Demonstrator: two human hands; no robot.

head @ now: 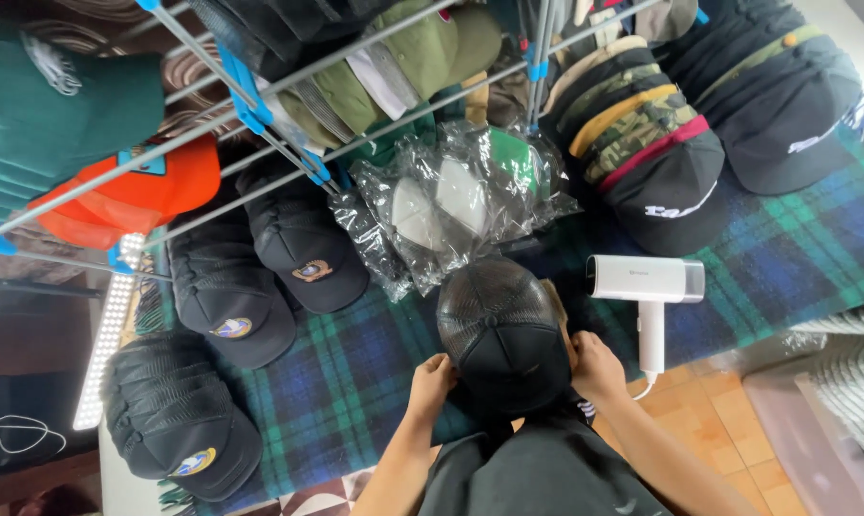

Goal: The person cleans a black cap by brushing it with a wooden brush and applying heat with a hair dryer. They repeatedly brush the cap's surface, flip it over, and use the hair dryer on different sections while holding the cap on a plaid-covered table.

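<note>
- Inspecting the near edge of the counter [355,382], draped in a green and blue plaid blanket, we find a black mesh-backed cap [501,330] held between both hands.
- We note the left hand [432,375] and right hand [595,365] with fingers clamped on opposite sides, apparently steadying it crown-up.
- Clear crinkled plastic bags [451,201] lie just beyond; a white handheld appliance [647,287] rests at right.
- Black caps [260,277] bear small oval badges.
</note>
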